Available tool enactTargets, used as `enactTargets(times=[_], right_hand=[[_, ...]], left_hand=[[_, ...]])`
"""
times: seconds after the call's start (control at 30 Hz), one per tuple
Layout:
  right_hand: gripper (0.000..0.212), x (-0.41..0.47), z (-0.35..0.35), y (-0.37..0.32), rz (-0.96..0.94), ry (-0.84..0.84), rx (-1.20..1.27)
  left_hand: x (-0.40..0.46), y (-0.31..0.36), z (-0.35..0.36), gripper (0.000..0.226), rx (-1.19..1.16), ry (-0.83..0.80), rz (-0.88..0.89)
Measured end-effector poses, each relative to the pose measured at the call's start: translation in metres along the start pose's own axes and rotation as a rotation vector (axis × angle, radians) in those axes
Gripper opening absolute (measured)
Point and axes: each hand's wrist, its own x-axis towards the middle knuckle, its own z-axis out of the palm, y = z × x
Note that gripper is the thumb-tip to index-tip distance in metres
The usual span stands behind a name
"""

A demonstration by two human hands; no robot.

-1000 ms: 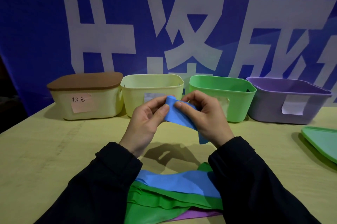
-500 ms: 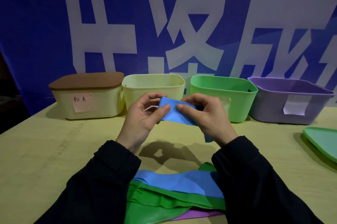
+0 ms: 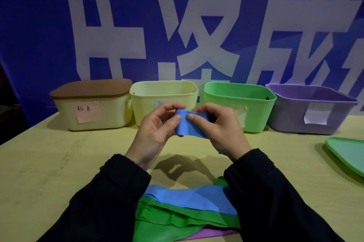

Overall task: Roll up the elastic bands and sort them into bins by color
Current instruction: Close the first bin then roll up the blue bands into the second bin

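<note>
I hold the end of a blue elastic band (image 3: 187,125) above the table, partly rolled. My left hand (image 3: 155,131) pinches its left edge between thumb and fingers. My right hand (image 3: 218,127) pinches it from the right, fingers curled behind. The band's tail runs down behind my right wrist to a pile near me, where blue (image 3: 189,198), green (image 3: 173,222) and purple (image 3: 212,234) bands lie overlapped. Four bins stand in a row at the back: a cream bin with a brown lid (image 3: 92,107), a pale yellow bin (image 3: 163,88), a green bin (image 3: 254,103) and a purple bin (image 3: 295,115).
A green lid (image 3: 348,153) lies on the table at the right edge. A blue banner with large white characters hangs behind the bins. The cream bin carries a pink label, the purple bin a white one.
Both hands have turned the band's end over, so the roll between my thumbs is a little thicker. My hands stay at the same spot above the table.
</note>
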Motion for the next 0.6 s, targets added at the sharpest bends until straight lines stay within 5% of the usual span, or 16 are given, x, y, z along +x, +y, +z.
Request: enactTargets(times=[0.17,0.4,0.6], right_hand=[[0.020,0.000,0.000,0.000,-0.027,0.022,-0.035],[0.011,0.001,-0.010,0.000,0.027,-0.090,-0.030],[0.019,0.002,-0.010,0.000,0.024,-0.004,-0.046]], left_hand=[[0.002,-0.002,-0.001,0.036,0.039,0.058,0.020],[0.003,-0.001,-0.002,0.029,0.056,0.078,0.009],[0.004,0.001,-0.004,0.028,0.107,0.092,0.028]])
